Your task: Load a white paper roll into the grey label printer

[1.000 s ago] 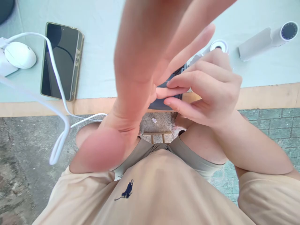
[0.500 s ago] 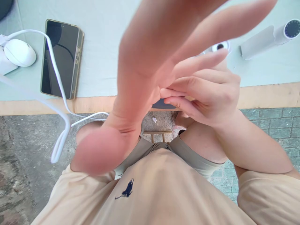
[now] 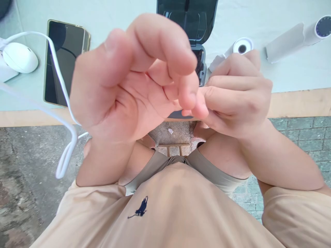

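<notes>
Left hand [image 3: 139, 79] raised over the table edge, palm turned up to the camera and bare, fingers half curled with a gap inside the curl; little fingertip at the right hand's thumb and forefinger, apparently touching. Right hand [image 3: 236, 100] closed down, thumb and forefinger drawn together in a pinch; cannot tell whether anything sits between them. Dark hinged case [image 3: 191, 24] on the pale-covered table [image 3: 111, 12], beyond and beneath the hands, lid raised, base mostly hidden behind the left fingers. Just beyond the right hand, a white cylinder [image 3: 243, 44]; farther right, a second cylinder [image 3: 323, 27] in a pale wrap. Left side: dark-screened phone [image 3: 55, 62], white cable [image 3: 28, 33] crossing it, rounded white device [image 3: 20, 58] nearby
</notes>
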Demonstrator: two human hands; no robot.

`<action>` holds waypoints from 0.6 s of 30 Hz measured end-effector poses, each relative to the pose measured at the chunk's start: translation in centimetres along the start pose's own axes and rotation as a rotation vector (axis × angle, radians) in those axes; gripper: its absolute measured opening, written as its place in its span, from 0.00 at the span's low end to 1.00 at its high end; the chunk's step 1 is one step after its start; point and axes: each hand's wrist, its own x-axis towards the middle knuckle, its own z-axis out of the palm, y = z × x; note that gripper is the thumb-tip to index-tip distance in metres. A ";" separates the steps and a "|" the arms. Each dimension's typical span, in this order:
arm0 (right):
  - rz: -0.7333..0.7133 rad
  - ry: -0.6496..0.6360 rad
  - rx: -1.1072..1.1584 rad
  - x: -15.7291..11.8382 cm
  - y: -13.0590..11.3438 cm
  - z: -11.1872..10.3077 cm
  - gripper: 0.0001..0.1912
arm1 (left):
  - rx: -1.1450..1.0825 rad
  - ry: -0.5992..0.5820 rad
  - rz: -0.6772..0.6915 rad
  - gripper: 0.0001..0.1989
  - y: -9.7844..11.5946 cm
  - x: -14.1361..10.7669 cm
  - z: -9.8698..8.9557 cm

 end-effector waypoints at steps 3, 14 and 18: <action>0.001 -0.005 0.006 -0.1 0.0 -0.1 0.11 | 0.046 0.024 -0.085 0.33 0.4 -0.4 -0.2; 0.002 -0.025 -0.050 -0.3 0.0 -0.4 0.18 | -0.025 0.444 -0.111 0.52 0.1 -2.0 -2.6; 0.024 -0.044 -0.054 -0.5 0.0 0.0 0.19 | -0.013 0.064 -0.163 0.38 0.1 -2.7 -3.8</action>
